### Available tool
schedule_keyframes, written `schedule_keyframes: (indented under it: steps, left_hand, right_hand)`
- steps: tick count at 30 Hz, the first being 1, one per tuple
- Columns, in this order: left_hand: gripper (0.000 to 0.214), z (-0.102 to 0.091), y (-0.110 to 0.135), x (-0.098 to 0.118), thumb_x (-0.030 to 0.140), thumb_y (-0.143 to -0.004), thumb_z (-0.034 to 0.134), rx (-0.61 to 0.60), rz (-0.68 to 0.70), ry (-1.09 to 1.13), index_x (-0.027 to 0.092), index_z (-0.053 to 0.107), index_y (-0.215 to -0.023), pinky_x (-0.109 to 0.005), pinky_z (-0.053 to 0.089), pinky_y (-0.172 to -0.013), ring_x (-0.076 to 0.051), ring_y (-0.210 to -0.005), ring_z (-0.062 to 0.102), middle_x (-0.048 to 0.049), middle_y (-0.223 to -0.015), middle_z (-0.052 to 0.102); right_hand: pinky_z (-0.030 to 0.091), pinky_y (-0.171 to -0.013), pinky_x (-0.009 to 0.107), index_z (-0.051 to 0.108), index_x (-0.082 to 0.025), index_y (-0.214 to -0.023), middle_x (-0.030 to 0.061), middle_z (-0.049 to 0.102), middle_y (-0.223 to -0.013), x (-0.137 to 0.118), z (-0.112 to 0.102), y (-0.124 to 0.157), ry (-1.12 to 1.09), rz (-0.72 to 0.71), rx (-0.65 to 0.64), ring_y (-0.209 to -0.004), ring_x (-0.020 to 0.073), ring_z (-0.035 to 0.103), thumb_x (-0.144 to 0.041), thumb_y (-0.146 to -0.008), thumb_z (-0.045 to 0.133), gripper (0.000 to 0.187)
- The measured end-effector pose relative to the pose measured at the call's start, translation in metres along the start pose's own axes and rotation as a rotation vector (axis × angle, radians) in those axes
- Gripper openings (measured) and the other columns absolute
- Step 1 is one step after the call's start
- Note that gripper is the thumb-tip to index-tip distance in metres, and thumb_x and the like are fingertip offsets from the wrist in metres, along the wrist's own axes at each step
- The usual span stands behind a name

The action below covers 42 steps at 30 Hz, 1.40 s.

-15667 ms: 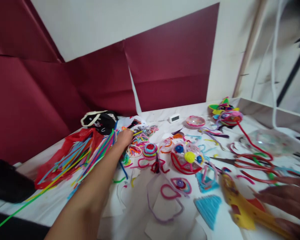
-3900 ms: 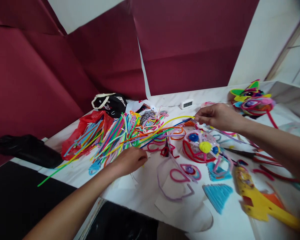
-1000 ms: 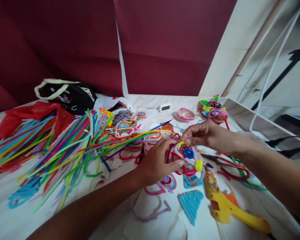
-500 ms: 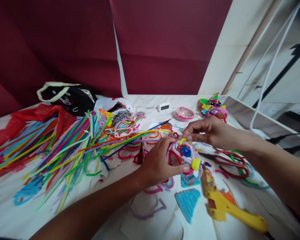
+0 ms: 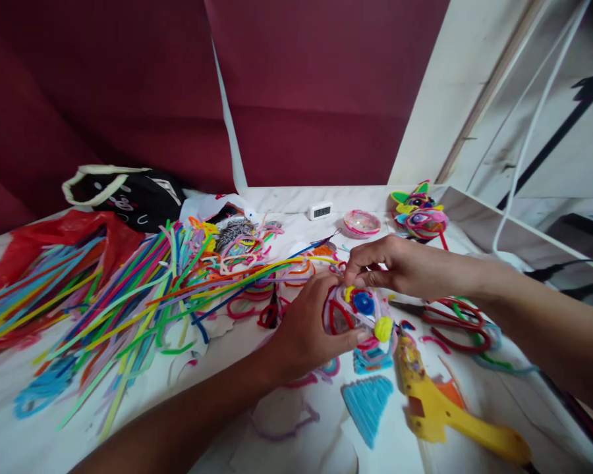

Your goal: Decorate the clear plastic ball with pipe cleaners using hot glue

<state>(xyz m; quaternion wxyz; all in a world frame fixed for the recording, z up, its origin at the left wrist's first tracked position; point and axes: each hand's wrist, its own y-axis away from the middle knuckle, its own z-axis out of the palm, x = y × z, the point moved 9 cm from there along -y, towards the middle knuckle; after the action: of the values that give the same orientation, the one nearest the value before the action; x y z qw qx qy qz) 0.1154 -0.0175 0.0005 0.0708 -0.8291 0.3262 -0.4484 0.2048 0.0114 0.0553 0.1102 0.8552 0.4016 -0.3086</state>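
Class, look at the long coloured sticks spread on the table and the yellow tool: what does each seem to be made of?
Coloured sticks: likely pipe cleaners, fuzzy matte fibre, since they hold bends. Yellow tool: apparently a glue gun of hard, smooth, slightly glossy plastic.

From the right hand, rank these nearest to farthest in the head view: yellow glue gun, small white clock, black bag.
1. Small white clock, just beyond the right hand.
2. Yellow glue gun, nearer the camera; close to call with the clock.
3. Black bag, far left.

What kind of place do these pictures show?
Probably a home craft table: a heap of multicoloured pipe cleaners, a yellow glue gun, and a pipe-cleaner-wrapped clear ball held in both hands.
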Motion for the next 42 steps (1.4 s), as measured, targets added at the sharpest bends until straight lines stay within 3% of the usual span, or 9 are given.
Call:
schedule_keyframes:
  steps: [4,7,18,26,32,42]
  left_hand:
    - [0.036,-0.002,0.001,0.005,0.032,-0.089,0.054,-0.014,0.024,0.038,0.02,0.045,-0.122,-0.033,0.037,-0.104,-0.02,-0.119,0.048,-0.0087,-0.125,0.053]
    - [0.027,-0.004,0.001,0.003,0.028,-0.094,0.043,0.006,0.011,0.055,0.018,0.048,-0.119,-0.032,0.037,-0.103,-0.019,-0.116,0.049,-0.0092,-0.122,0.054]
    - [0.019,-0.004,-0.006,0.0,0.024,-0.093,0.045,0.05,0.002,0.032,0.018,0.053,-0.109,-0.031,0.041,-0.096,-0.018,-0.107,0.054,-0.008,-0.111,0.058]
    - [0.017,-0.006,-0.009,0.0,0.021,-0.09,0.05,0.047,-0.017,0.024,0.018,0.054,-0.106,-0.031,0.041,-0.095,-0.018,-0.105,0.055,-0.0071,-0.109,0.06]
    - [0.017,-0.007,-0.01,0.001,0.02,-0.089,0.05,0.058,-0.011,0.049,0.018,0.055,-0.105,-0.03,0.041,-0.095,-0.018,-0.105,0.056,-0.0066,-0.109,0.06]
    - [0.018,-0.007,-0.01,0.0,0.02,-0.088,0.051,0.063,-0.011,0.064,0.017,0.056,-0.105,-0.032,0.042,-0.094,-0.018,-0.105,0.057,-0.0076,-0.109,0.061]
  right_hand:
    - [0.047,-0.065,0.024,0.068,-0.018,-0.089,0.0027,0.07,-0.084,-0.002,0.002,-0.002,0.047,-0.011,-0.021,-0.074,0.0141,0.062,-0.019,-0.086,0.052,0.016]
    - [0.047,-0.065,0.025,0.068,-0.018,-0.091,0.0035,0.07,-0.086,-0.004,0.004,-0.001,0.103,-0.021,-0.04,-0.075,0.0147,0.063,-0.017,-0.086,0.05,0.019]
    - [0.048,-0.074,0.027,0.069,-0.015,-0.093,0.0073,0.071,-0.091,-0.01,0.006,0.0,0.263,-0.082,-0.004,-0.082,0.017,0.066,-0.009,-0.084,0.05,0.022]
    - [0.048,-0.072,0.025,0.07,-0.018,-0.09,0.0056,0.071,-0.09,-0.013,0.005,0.003,0.204,-0.107,-0.046,-0.082,0.0153,0.065,-0.01,-0.087,0.048,0.024]
    - [0.049,-0.074,0.025,0.069,-0.016,-0.098,0.0066,0.071,-0.094,-0.013,-0.005,0.009,0.2,-0.075,-0.005,-0.086,0.0155,0.065,-0.012,-0.089,0.046,0.024]
    - [0.047,-0.08,0.027,0.069,-0.015,-0.098,0.0085,0.068,-0.095,-0.012,0.003,0.016,0.265,-0.12,-0.025,-0.09,0.0159,0.063,-0.007,-0.089,0.047,0.025]
